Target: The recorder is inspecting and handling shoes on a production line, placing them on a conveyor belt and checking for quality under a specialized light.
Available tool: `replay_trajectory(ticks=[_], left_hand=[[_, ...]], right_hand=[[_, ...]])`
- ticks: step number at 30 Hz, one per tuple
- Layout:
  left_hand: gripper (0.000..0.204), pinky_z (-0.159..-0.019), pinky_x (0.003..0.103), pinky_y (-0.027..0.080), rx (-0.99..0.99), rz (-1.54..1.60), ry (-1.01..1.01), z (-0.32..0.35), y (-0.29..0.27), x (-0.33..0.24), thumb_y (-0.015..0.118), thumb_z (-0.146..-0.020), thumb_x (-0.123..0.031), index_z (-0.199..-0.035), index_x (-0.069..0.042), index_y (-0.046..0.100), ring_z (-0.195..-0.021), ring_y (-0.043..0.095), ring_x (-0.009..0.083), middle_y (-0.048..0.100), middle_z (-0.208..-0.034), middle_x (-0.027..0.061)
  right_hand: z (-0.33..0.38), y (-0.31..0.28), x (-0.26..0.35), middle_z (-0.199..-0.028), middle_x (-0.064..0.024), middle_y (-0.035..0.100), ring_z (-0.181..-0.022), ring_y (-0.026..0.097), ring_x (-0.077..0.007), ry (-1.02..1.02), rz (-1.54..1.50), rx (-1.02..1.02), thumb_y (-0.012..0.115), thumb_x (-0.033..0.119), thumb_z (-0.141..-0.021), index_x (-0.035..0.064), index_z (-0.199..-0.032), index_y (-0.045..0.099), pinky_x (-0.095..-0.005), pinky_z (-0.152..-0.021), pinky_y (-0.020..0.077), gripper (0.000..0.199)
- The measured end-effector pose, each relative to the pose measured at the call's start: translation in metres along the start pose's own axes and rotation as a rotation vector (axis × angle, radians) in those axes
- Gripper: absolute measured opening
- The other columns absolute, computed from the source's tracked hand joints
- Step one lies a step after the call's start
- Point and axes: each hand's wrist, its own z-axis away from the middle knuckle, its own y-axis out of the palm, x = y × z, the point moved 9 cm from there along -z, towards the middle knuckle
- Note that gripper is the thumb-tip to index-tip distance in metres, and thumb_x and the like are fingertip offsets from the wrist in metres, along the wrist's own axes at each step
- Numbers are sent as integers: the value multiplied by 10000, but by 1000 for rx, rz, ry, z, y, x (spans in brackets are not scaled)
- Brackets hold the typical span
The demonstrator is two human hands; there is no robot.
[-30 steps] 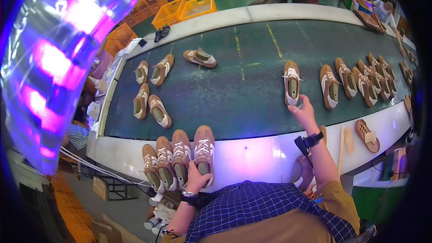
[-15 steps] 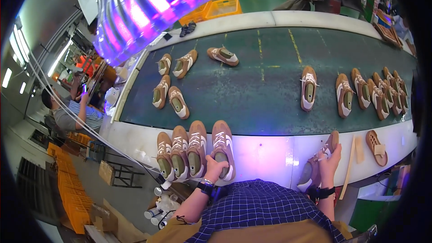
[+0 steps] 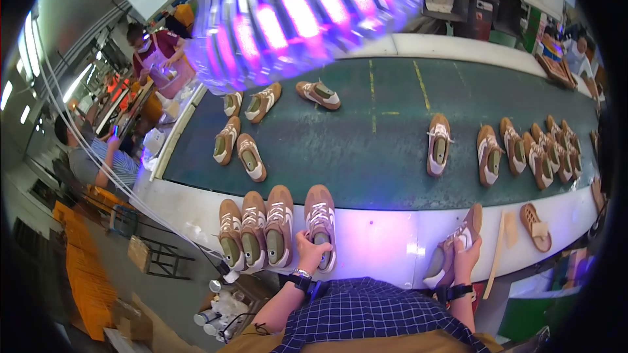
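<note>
My left hand (image 3: 310, 252) is closed on the heel collar of a brown sneaker (image 3: 320, 210) with white laces and an olive lining. That sneaker stands toe away on the white table ledge (image 3: 376, 252), a small gap to the right of a row of several matching sneakers (image 3: 279, 212). Further right, my right hand (image 3: 466, 260) grips another brown sneaker (image 3: 468, 225) by its forefoot. This one is tilted, its toe raised away from me and its pale heel low near the ledge's front edge. Part of its upper is hidden by my fingers.
Beyond the ledge runs a green conveyor belt (image 3: 366, 170) carrying several more sneakers (image 3: 439, 145). A glowing purple lamp (image 3: 307, 19) hangs overhead. A loose sole (image 3: 536, 227) and a thin strip (image 3: 495, 255) lie at right. People (image 3: 160, 59) work at the far left.
My view has shifted, so the lamp appears further right and the table lower. Both hands keep their hold; the right sneaker has turned slightly, showing more of its laced side.
</note>
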Motion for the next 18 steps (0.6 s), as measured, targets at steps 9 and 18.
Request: replay_trajectory(ticks=[9, 18], left_hand=[[856, -928, 379, 395, -21, -114, 5, 9, -9, -27, 785, -493, -259, -1179, 61, 384, -1064, 486, 347, 484, -1127, 220], [882, -956, 384, 378, 12, -104, -26, 11, -10, -32, 769, -502, -282, -1206, 71, 374, -1110, 462, 365, 475, -1166, 244]], right_hand=[[2, -8, 9, -1159, -208, 541, -1068, 533, -285, -54, 55, -133, 626, 135, -822, -48, -1304, 355, -341, -929, 405, 582], [-14, -76, 202, -810, -36, 554, -732, 472, -80, -526, -423, 75, 358, 487, -900, -29, -1336, 402, -223, -700, 372, 677]])
